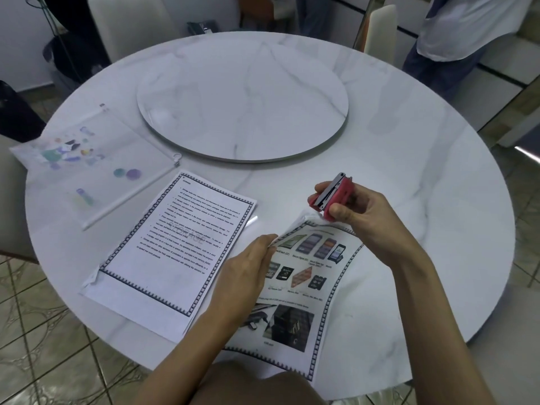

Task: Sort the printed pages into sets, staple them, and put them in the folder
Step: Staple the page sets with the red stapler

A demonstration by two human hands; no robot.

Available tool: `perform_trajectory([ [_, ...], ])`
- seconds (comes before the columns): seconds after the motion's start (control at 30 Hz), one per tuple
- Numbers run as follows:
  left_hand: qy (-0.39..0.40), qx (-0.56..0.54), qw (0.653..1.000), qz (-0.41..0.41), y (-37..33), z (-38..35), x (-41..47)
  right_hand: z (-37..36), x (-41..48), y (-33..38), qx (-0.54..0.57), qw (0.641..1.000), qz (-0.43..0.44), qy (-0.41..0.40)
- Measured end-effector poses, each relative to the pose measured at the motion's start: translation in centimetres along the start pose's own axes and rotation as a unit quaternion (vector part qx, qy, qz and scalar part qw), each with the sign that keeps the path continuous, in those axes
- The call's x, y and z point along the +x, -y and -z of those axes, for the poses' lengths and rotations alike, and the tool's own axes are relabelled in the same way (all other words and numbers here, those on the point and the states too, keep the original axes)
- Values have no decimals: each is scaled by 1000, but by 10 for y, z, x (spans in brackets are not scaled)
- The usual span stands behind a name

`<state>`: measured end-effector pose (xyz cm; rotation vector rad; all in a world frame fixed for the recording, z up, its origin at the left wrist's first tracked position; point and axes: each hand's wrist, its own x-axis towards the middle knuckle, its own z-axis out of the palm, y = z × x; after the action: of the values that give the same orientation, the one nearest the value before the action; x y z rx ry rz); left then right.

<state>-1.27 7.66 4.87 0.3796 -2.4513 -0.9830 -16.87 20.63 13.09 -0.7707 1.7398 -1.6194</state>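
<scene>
My right hand (355,207) grips a small red stapler (331,197), its jaws at the lifted top corner of a picture page set (301,290) near the table's front edge. My left hand (248,268) pinches that set's upper left edge between thumb and fingers. A text page set (172,249) with a dark patterned border lies flat to the left of my left hand. Further left lies a clear zip folder (96,159) with coloured prints and a white slider along its edge.
The round white marble table (409,176) carries a raised lazy Susan (242,103) in its middle. White chairs stand behind it. A person in a white shirt (464,27) stands at the back right. Tiled floor surrounds the table.
</scene>
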Motion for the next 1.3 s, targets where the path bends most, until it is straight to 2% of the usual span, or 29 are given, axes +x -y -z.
perform_trajectory([
  [0.47, 3, 25, 999, -29, -4, 0, 3, 7, -3, 1, -29, 999, -17, 21],
  [0.7, 11, -5, 1000, 14, -6, 0, 2, 6, -5, 0, -35, 999, -12, 27],
  [0.97, 35, -41, 998, 45, -18, 4, 5, -1, -8, -1, -62, 997, 17, -38],
  [1.3, 52, -49, 997, 32, -31, 7, 10, -14, -12, -1, -130, 990, 2, -51],
])
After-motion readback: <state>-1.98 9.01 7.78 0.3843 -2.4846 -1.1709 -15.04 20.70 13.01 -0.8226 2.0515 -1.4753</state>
